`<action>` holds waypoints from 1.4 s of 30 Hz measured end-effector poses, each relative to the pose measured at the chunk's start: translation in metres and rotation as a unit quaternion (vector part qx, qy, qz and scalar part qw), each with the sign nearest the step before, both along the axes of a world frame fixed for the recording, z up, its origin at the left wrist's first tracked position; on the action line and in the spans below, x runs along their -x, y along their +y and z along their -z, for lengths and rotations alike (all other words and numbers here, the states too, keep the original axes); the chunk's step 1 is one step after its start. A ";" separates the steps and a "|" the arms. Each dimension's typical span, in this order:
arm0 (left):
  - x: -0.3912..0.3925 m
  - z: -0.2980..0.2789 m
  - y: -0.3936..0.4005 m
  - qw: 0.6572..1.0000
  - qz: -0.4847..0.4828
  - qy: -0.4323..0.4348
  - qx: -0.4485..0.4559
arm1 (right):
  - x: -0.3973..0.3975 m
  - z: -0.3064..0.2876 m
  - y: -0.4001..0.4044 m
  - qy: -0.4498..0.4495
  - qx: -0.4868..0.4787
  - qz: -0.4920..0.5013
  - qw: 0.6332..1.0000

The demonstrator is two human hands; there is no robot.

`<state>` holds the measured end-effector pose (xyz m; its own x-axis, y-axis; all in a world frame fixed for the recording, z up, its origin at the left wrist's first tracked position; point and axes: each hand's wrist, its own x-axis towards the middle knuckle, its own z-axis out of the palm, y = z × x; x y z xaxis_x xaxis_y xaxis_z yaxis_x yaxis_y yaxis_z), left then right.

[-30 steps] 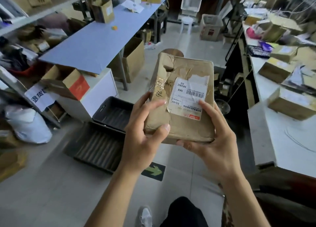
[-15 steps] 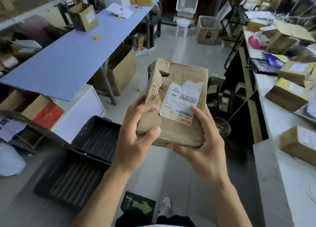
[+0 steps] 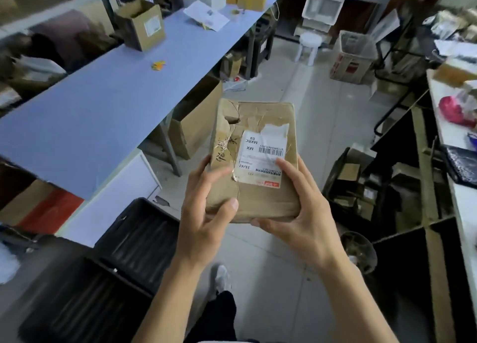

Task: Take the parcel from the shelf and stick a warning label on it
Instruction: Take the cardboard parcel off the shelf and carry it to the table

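Note:
A flat brown parcel [image 3: 263,120], crumpled and taped, is held in the air in front of me over the aisle floor. A white shipping label [image 3: 260,159] with a barcode sits on its top face, partly torn. My left hand [image 3: 206,218] grips the parcel's near left corner, thumb on top. My right hand [image 3: 302,213] holds the near right edge from below, its thumb pressing on the shipping label. A small yellow-orange item [image 3: 158,65], perhaps stickers, lies on the long blue table [image 3: 98,105] to my left.
An open cardboard box [image 3: 143,25] and papers stand farther along the blue table. Black crates [image 3: 134,239] sit on the floor at the left. A white bench [image 3: 462,213] with parcels runs along the right. A white stool [image 3: 309,45] stands in the aisle ahead.
I have walked forward along the aisle; the blue table is closer on the left. Both hands keep the same hold on the parcel.

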<state>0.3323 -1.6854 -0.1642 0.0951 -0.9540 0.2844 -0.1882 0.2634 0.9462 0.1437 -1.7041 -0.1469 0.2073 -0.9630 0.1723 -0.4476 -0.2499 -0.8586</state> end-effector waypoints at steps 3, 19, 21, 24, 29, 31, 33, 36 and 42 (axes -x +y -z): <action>-0.011 -0.001 -0.062 1.000 -0.007 0.009 -0.003 | -0.012 -0.007 -0.066 0.022 -0.023 -0.007 0.999; -0.019 0.010 -0.371 0.994 -0.038 -0.043 -0.089 | -0.020 0.013 -0.410 0.024 -0.052 -0.101 0.993; -0.015 0.009 -0.403 0.993 -0.063 -0.033 -0.098 | -0.020 0.010 -0.453 0.031 -0.055 -0.129 0.990; -0.021 0.004 -0.443 0.987 -0.116 -0.039 -0.107 | -0.032 0.007 -0.511 0.035 -0.062 -0.174 0.982; -0.052 -0.001 -0.483 0.968 -0.214 -0.035 -0.123 | -0.083 0.012 -0.581 0.034 -0.065 -0.266 0.961; -0.071 -0.001 -0.493 0.959 -0.252 -0.015 -0.127 | -0.113 0.014 -0.603 0.030 -0.073 -0.304 0.949; -0.092 0.001 -0.502 0.949 -0.287 -0.008 -0.127 | -0.144 0.019 -0.622 0.025 -0.075 -0.340 0.937; -0.128 0.001 -0.520 0.938 -0.324 0.001 -0.121 | -0.192 0.020 -0.648 0.013 -0.074 -0.376 0.923; -0.204 -0.003 -0.553 0.918 -0.383 0.030 -0.100 | -0.289 0.008 -0.700 0.032 -0.057 -0.429 0.901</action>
